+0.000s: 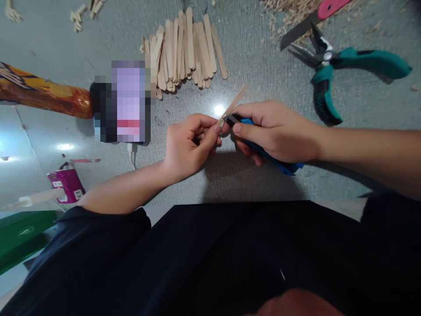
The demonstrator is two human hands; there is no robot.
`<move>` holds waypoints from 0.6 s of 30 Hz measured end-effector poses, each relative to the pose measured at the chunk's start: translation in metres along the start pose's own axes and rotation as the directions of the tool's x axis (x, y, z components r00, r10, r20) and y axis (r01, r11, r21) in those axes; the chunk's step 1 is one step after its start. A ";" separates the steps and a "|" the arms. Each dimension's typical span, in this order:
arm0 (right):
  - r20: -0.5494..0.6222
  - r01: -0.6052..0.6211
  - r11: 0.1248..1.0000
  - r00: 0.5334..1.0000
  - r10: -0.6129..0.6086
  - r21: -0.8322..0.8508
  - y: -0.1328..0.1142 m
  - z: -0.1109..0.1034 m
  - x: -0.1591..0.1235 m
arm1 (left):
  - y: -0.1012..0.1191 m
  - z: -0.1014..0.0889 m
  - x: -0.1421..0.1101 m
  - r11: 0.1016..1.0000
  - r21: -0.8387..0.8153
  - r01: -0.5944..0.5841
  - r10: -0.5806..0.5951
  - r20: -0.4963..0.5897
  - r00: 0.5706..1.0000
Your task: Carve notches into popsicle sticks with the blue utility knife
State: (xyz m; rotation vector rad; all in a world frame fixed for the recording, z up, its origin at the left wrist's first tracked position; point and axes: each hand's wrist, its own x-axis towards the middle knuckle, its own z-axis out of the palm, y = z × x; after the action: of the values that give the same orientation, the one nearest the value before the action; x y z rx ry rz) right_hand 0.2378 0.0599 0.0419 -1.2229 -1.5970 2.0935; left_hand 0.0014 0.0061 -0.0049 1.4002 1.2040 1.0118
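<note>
Head view: left hand [192, 142] pinches a wooden stick [237, 98] near its lower end; right hand [274, 131] wraps a blue cutter [278, 163], blade at the stick just beside left fingertips; stick lies between both hands, above bench [184, 193].

Nothing can be read surely; the lettering on the bottle [49, 93] and needle-nose pliers [328, 56] is unclear.

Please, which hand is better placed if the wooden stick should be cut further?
Probably the right hand: it grips the blue cutter, with the blade end right at the wooden stick. The left hand is occupied holding that stick.
</note>
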 end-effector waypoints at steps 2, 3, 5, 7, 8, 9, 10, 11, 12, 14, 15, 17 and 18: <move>0.024 0.015 1.000 1.000 -0.015 0.007 0.001 -0.002 0.000 | -0.001 -0.002 0.000 1.000 0.030 0.003 -0.003 0.011 1.000; 0.035 0.023 1.000 0.999 -0.023 0.013 0.002 -0.003 0.001 | -0.001 -0.002 0.001 0.999 0.035 0.008 -0.009 0.022 1.000; 0.052 0.038 0.999 0.998 -0.039 0.026 0.004 -0.006 0.002 | -0.002 -0.003 0.002 1.000 0.023 0.017 -0.018 0.034 0.999; 0.080 0.038 0.999 0.996 -0.041 0.032 0.004 -0.008 0.004 | -0.002 -0.004 0.004 1.000 -0.003 0.025 -0.025 0.047 0.999; 0.102 0.037 0.999 0.994 -0.040 0.032 0.004 -0.009 0.005 | -0.002 -0.004 0.004 1.000 -0.020 0.024 -0.023 0.052 0.998; 0.123 0.033 0.999 0.992 -0.036 0.030 0.004 -0.009 0.005 | -0.002 -0.003 0.005 0.999 -0.038 0.019 -0.017 0.054 0.998; 0.140 0.029 0.999 0.990 -0.033 0.027 0.003 -0.010 0.006 | -0.001 -0.003 0.006 0.998 -0.059 0.006 -0.003 0.050 0.999; 0.149 0.028 0.999 0.988 -0.032 0.026 0.003 -0.010 0.006 | -0.001 -0.002 0.006 0.997 -0.077 -0.008 0.011 0.047 0.999; 0.147 0.031 0.999 0.988 -0.035 0.030 0.003 -0.010 0.005 | 0.000 -0.002 0.006 0.996 -0.086 -0.019 0.022 0.041 0.999; 0.111 0.040 0.998 0.993 -0.045 0.045 0.003 -0.009 0.004 | 0.001 0.000 0.007 0.997 -0.076 -0.028 0.030 0.024 0.999; 0.089 0.040 0.998 0.995 -0.044 0.050 0.004 -0.008 0.003 | 0.001 0.001 0.006 0.998 -0.062 -0.027 0.028 0.016 0.999; 0.043 0.031 0.998 0.999 -0.034 0.056 0.003 -0.006 0.002 | 0.002 0.001 0.005 0.999 -0.028 -0.019 0.019 -0.004 1.000; 0.025 0.025 0.998 0.999 -0.027 0.058 0.003 -0.005 0.001 | 0.001 0.002 0.004 1.000 -0.015 -0.022 0.022 -0.015 1.000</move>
State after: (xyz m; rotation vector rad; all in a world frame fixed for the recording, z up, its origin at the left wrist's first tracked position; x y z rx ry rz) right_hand 0.2412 0.0628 0.0385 -1.1551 -1.5432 2.1325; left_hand 0.0039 0.0098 -0.0038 1.3991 1.1913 1.0460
